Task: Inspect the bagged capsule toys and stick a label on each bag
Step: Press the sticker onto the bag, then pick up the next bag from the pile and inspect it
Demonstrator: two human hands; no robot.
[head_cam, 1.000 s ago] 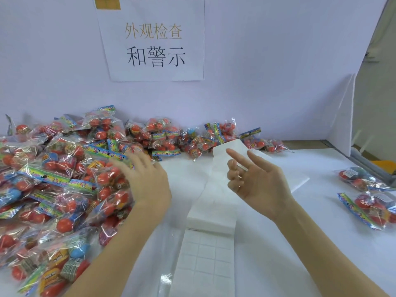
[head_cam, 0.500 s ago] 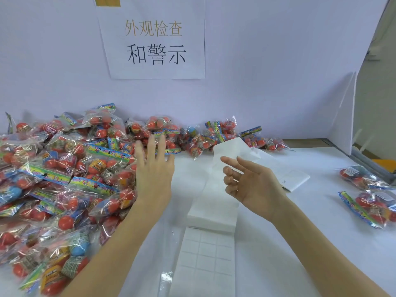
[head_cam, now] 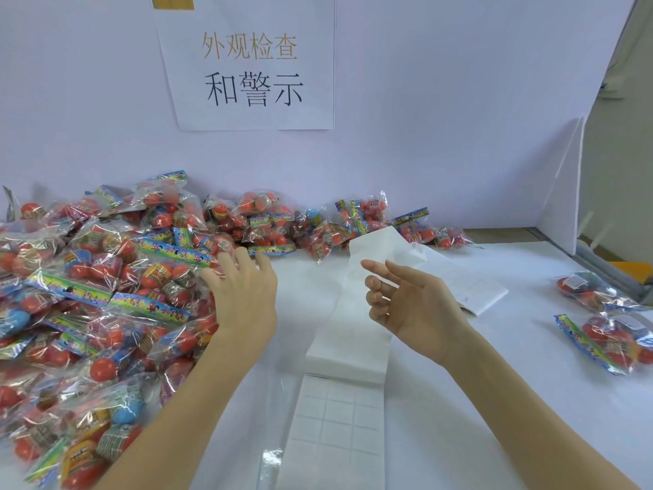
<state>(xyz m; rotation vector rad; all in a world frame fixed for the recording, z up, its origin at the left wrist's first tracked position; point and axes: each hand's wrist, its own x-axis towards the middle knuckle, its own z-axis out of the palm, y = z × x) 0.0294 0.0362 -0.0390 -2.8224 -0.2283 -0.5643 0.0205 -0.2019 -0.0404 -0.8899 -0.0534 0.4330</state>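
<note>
Left hand (head_cam: 243,295), fingers spread, is reaching over the edge of the heap of clear crinkly bags of red capsule toys (head_cam: 106,288) to pick one, while right hand (head_cam: 410,302) is hovering relaxed, empty, above the white label strip (head_cam: 346,355) beside that heap, probably ready for peeling.

The pile of bagged toys (head_cam: 106,295) runs off the left edge; the left hand (head_cam: 243,295) covers part of it. The label strip (head_cam: 339,419) is cut by the bottom edge. Print on the bag labels at the table's right edge (head_cam: 579,281) is too small to read.
</note>
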